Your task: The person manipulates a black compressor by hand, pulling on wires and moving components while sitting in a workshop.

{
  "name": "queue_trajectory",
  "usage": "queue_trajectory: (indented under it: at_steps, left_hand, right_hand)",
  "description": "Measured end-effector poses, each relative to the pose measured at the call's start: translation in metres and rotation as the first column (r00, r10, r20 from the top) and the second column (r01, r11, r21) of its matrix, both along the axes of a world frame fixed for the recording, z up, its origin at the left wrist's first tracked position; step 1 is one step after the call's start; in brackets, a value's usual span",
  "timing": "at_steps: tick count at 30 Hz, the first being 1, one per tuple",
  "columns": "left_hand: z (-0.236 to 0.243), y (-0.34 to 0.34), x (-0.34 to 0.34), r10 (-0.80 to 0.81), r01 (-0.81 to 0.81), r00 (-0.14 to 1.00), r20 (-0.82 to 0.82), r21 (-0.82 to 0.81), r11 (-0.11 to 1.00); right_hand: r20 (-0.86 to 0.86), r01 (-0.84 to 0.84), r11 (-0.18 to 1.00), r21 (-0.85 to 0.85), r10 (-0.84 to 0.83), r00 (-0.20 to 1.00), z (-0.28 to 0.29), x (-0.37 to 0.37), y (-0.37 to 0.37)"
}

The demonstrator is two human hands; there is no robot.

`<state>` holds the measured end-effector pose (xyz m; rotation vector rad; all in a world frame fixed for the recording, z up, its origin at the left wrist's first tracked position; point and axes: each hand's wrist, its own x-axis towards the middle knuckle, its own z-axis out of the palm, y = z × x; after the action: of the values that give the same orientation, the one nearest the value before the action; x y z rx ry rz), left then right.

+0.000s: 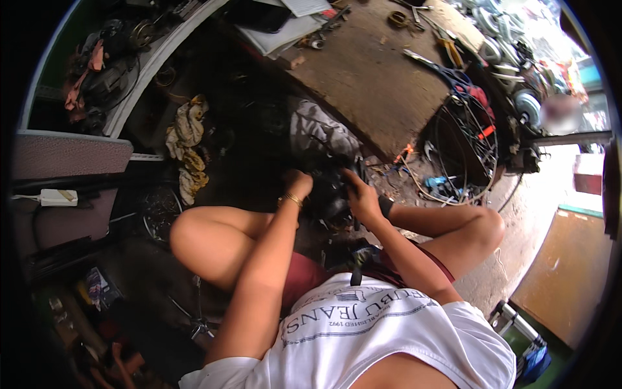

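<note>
Dark part (330, 198) low between the knees, in front of the person, outline lost in shadow; left hand (298, 185) at its left side, fingers curled, tips hidden, cannot tell if clamped on it; right hand (364, 200) at its right side, thumb and fingers bent round toward it, cannot tell how firm the grip; hands apart, part between them.

Grey cloth (321, 126) just beyond the part; bench (363, 74) beyond and to the right, its near corner close past the right hand, limiting room there; on it scissors (447, 74), pliers (449, 52), tape roll (397, 19), papers (275, 40) with phone (259, 14) on top; tangled wires (463, 152) off the bench's right side, loops reaching the floor near blue scraps (442, 188); stained rag (188, 149) left of the hands, well apart; white adapter (59, 198) far left; wooden board (562, 275) far right; left knee (194, 235) and right knee (484, 228) flank the work.
</note>
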<state>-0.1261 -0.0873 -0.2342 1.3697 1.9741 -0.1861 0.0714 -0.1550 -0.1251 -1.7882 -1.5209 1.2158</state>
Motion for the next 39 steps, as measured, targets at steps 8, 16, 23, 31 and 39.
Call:
queue_trajectory:
  at_steps: [8,16,23,31,39]
  left_hand:
    - [0.018,0.009,0.007,0.042,-0.040,0.998,0.056,-0.026,0.999]
    - [0.017,0.010,0.011,-0.076,0.079,0.995,-0.064,0.054,0.995]
    - [0.015,0.018,0.008,-0.059,0.058,0.998,-0.023,-0.036,0.998]
    - [0.005,0.026,0.002,0.103,-0.102,0.992,0.070,-0.007,0.995]
    - [-0.004,0.023,0.002,0.187,-0.177,0.978,0.092,-0.105,0.979]
  right_hand:
    - [-0.097,0.096,0.955,0.280,-0.072,0.993,-0.037,0.013,-0.004]
    - [0.064,-0.116,0.984,0.135,0.108,0.992,-0.003,0.002,-0.005]
    - [-0.056,-0.046,0.856,0.515,0.087,0.995,-0.084,0.014,-0.044]
    - [-0.032,0.006,0.979,0.202,0.000,0.999,0.020,0.016,-0.023]
    - [-0.027,0.064,0.976,-0.206,-0.071,0.997,0.099,0.043,-0.085]
